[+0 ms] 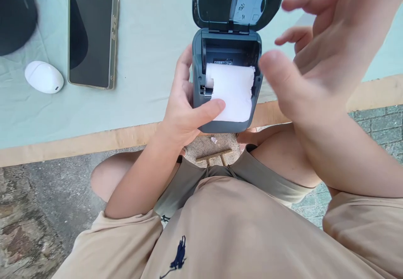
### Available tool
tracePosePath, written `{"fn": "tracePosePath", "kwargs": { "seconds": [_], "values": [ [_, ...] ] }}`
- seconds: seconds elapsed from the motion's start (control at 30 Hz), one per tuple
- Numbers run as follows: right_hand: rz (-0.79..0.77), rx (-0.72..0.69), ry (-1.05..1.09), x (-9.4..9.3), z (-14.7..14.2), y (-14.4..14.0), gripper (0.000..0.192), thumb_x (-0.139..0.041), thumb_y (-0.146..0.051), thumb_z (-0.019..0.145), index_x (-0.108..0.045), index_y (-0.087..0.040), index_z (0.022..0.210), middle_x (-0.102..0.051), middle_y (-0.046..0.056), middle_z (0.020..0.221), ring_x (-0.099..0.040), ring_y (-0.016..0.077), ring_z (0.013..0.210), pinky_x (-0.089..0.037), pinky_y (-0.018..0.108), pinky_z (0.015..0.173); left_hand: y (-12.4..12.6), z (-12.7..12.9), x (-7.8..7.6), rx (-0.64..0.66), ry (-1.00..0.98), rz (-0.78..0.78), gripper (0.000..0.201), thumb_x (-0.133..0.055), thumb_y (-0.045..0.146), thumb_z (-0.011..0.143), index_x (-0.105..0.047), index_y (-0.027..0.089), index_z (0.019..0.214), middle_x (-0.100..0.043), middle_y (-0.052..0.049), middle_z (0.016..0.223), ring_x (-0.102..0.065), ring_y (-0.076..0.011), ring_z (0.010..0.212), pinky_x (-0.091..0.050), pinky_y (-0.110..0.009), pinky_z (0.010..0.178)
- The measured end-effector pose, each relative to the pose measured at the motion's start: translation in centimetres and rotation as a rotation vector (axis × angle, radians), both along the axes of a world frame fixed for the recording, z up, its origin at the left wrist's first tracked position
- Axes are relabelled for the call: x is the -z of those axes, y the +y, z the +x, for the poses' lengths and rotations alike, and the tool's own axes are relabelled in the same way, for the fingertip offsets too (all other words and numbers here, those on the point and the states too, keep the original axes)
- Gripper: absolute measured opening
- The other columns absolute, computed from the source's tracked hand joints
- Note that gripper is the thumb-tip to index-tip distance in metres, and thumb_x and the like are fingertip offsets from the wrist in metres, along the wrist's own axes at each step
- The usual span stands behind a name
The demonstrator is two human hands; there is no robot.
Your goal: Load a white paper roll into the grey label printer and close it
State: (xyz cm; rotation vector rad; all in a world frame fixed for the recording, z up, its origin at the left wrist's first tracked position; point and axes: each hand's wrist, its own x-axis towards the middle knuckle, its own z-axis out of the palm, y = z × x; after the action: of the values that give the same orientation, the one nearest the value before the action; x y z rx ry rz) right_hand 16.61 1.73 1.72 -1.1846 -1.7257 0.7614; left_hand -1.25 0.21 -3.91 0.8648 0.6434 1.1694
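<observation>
1. Beige shirt [239,233] with a small dark emblem fills the nearest part of the view, with grey shorts [201,178] above it and bare knees over paving.
2. Left hand [182,107] grasps the printer [226,82] from its left side, fingers behind the housing and thumb [208,108] laid across the front, pressing on the loose end of the paper.
3. Right hand [317,61] hovers open to the right of the printer, fingers spread and holding nothing (it looks blurred, and close to the camera).
4. Dark grey, the printer sits at the near edge of the table [151,31], partly overhanging it. Its lid [239,2] stands open and tilted away, and a white paper roll [233,88] lies in the open bay.
5. Farther left on the pale green table cover lies a phone [91,35], screen dark, face up.
6. Just left of the phone rests a white oval case [44,76], and beyond it a dark object [15,14] is cut off by the corner.
</observation>
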Motion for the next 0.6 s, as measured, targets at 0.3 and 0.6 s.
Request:
{"fn": "tracePosePath", "kwargs": {
  "seconds": [0.3,0.6],
  "values": [
    [0.137,-0.033,0.041,-0.1,-1.4,1.1,0.028,-0.041,-0.039,0.092,-0.055,-0.024,0.110,-0.057,-0.002,0.108,-0.058,0.0080,0.104,-0.049,0.025,0.090,0.0,-0.3,0.5,0.016,-0.022,0.026,0.083,-0.077,0.023,0.063,-0.034,0.034,0.133,-0.060,-0.003,0.130,-0.064,-0.0302,0.113,-0.059,-0.034,0.075],
    [0.244,-0.303,-0.060,2.0,0.0,1.4,0.032,-0.055,-0.039,0.083,-0.058,-0.018,0.107,-0.053,0.007,0.114,-0.050,0.0157,0.117,-0.047,0.036,0.106,0.0,-0.6,0.4,-0.004,0.024,-0.008,0.090,-0.082,0.033,0.059,-0.033,0.033,0.135,-0.065,-0.004,0.115,-0.056,-0.0329,0.126,-0.056,-0.038,0.087]
  ]
}}
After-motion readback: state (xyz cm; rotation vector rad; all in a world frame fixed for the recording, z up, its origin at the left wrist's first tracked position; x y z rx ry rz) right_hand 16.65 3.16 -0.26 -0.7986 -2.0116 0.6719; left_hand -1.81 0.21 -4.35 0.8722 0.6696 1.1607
